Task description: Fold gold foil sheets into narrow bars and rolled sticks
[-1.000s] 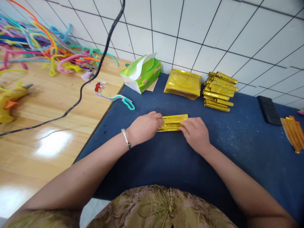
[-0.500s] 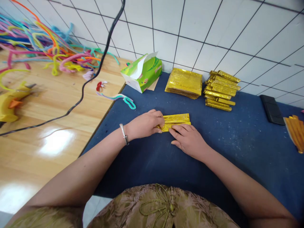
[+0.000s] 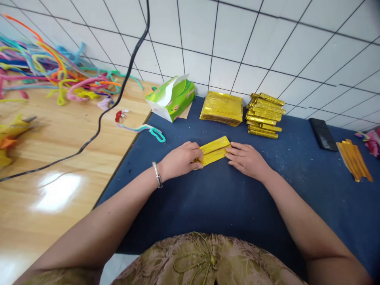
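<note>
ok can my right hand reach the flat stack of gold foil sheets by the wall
Probably yes: only dark blue tabletop seems to lie between your right hand and the flat stack, though that hand is at the end of the folded gold foil strip.

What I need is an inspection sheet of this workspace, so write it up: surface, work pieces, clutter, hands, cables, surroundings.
Surface: dark blue top with pale specks; light wood top alongside, with glare.
Work pieces: folded gold sheet between the hands; flat gold stack, folded gold strips and orange-gold piece beyond.
Clutter: green box, black phone-like item, tangled fuzzy stems, blurred yellow tool.
Hands: left hand grips the sheet's left end; right hand has extended fingers at its right end.
Cables: one black cable over the wood; both ends out of view.
Surroundings: white tiled wall behind; other people, nothing seen.
</note>
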Action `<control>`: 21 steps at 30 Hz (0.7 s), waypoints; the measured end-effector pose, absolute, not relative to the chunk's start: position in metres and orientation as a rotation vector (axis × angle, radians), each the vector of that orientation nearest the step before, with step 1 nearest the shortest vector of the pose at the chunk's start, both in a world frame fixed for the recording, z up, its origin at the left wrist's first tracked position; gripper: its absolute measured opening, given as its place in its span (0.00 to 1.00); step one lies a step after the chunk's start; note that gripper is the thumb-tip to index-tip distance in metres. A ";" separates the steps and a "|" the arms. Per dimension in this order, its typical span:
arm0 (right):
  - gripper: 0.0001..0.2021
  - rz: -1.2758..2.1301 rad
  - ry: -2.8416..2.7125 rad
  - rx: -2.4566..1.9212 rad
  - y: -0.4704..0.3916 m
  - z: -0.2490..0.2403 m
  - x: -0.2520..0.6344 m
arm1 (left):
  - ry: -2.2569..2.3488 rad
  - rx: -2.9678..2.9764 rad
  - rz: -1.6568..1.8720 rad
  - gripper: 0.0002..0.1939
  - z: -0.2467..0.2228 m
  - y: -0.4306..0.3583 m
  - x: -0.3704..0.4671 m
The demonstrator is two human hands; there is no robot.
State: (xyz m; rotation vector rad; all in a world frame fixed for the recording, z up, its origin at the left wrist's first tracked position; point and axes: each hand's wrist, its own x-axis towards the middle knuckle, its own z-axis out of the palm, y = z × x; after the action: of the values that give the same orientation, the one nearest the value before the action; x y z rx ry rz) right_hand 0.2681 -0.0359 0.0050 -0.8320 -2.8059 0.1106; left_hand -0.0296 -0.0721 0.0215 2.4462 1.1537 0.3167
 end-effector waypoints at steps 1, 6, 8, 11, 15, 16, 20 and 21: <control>0.16 0.066 -2.770 -0.896 -0.034 0.003 0.270 | 1.159 2.444 0.320 0.09 0.022 -0.075 -0.025; 0.17 -0.008 -2.572 -1.177 -0.033 -0.005 0.268 | 1.173 2.441 0.362 0.10 0.023 -0.088 -0.004; 0.20 0.020 -2.507 -1.251 -0.038 -0.006 0.262 | 1.172 2.439 0.385 0.11 0.023 -0.091 0.002; 0.29 0.069 -2.499 -1.331 -0.051 -0.005 0.249 | 1.116 2.416 0.408 0.12 0.025 -0.097 0.009; 0.37 0.150 -2.590 -1.381 -0.061 -0.004 0.238 | 1.021 2.343 0.470 0.11 0.023 -0.100 0.012; 0.38 0.166 -2.610 -1.388 -0.062 -0.004 0.237 | 1.015 2.336 0.500 0.11 0.021 -0.098 0.012; 0.39 0.172 -2.641 -1.393 -0.062 -0.005 0.238 | 1.073 2.475 0.568 0.16 0.011 -0.085 0.009; 0.39 0.165 -2.649 -1.387 -0.061 -0.005 0.239 | 1.089 2.528 0.548 0.18 0.010 -0.080 0.008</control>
State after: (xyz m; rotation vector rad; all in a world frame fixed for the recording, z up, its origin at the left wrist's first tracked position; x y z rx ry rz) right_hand 0.2388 -0.0614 -0.0050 -1.3871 -2.6493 0.1654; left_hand 0.0083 -0.0798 0.0096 2.5282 1.0893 0.5479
